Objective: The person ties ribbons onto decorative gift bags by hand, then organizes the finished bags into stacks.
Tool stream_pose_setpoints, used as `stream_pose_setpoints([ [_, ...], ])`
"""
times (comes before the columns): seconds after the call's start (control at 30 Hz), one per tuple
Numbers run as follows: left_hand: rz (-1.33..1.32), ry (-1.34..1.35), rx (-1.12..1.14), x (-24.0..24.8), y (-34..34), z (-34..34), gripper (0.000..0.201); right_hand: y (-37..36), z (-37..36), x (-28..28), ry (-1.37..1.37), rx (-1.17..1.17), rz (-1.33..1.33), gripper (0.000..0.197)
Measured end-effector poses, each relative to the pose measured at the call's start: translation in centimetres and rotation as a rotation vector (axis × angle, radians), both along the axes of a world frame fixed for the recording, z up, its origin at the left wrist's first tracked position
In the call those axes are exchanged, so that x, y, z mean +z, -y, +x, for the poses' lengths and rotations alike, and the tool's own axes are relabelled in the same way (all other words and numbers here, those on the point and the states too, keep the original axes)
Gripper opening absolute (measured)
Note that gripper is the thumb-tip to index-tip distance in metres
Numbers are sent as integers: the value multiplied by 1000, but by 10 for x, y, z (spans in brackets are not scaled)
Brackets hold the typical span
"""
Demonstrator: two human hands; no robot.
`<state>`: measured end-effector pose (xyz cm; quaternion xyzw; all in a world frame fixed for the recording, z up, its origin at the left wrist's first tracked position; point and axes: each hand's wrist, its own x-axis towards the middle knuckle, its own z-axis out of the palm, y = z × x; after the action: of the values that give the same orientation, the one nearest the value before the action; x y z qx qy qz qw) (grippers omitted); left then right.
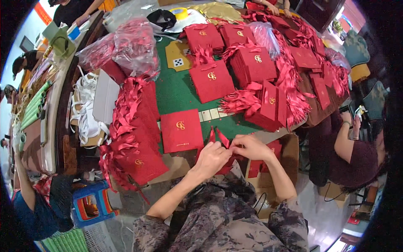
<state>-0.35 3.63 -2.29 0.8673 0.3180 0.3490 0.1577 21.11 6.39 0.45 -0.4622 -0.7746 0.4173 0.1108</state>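
At the table's near edge my left hand and my right hand are close together, both with fingers closed in a pinch. Red satin ribbon sticks up between them, its two ends pointing away from me. Below my hands, part of a red paper bag shows; the hands hide most of it. Just left of my left hand, another red paper bag with gold print lies flat on the green tabletop. My right hand is above an open cardboard box with red bags inside.
Stacks of red bags with ribbon handles fill the table's middle and right. More ribboned bags are piled at left, beside a box of white ribbon. Other people work around the tables. A blue plastic stool stands at lower left.
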Motion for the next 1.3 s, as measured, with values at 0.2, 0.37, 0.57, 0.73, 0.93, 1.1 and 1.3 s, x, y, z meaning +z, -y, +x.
stream_pose_setpoints([
  [0.2, 59, -38, -15, 2, -2, -13, 16, -9, -13, 11, 89, 77, -10, 19],
  [0.37, -34, 36, 37, 2, -5, -16, 16, -13, -17, -7, -146, -111, -182, 21],
  [0.57, -276, -23, 106, 16, -16, -18, 16, 5, -30, -19, -278, -398, -196, 15],
  [0.73, -422, 34, 76, 14, -9, -14, 17, -1, -20, -41, -479, -573, -56, 15],
  [0.93, -451, 116, 209, 15, -13, -14, 22, 18, -9, -38, -359, -676, 149, 16],
  [1.1, -481, 141, 291, 13, -21, -11, 20, 58, -3, -18, -62, -422, 223, 32],
  [1.3, -391, 46, 335, -2, -28, 1, 21, 77, 16, -26, -81, -476, 215, 29],
])
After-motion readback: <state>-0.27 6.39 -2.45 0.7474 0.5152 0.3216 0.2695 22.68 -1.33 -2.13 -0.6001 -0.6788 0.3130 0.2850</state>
